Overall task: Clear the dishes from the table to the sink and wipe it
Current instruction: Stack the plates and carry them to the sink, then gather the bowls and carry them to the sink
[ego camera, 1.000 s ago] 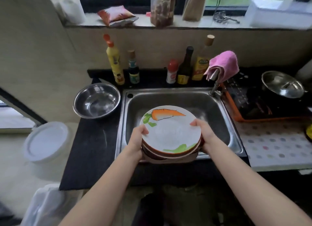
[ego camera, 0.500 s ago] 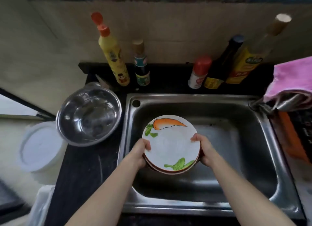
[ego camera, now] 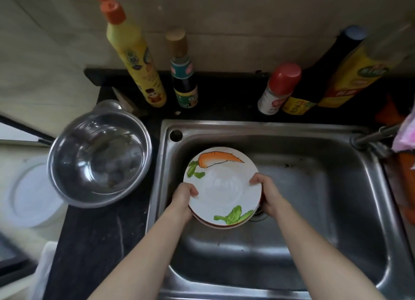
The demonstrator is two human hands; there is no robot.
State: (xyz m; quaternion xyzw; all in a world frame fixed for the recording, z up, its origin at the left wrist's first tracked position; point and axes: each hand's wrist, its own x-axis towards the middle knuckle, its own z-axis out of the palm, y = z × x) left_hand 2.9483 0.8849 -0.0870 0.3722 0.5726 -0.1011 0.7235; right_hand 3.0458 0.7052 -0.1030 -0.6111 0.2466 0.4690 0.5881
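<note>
Gripping the stack of plates (ego camera: 222, 187) by opposite rims, the left hand (ego camera: 185, 194) and right hand (ego camera: 267, 193) hold it low inside the sink (ego camera: 336, 183), left of centre. Only edges of the lower plates show beneath the carrot-painted one. Labels on the bottles (ego camera: 138, 61) beyond the sink are too blurred to read; the faucet (ego camera: 377, 135) is cut off at right.

A stack of plates (ego camera: 222, 187) is gripped by the left hand (ego camera: 183, 195) and right hand (ego camera: 267, 192) inside the sink (ego camera: 336, 210) at frame centre.
</note>
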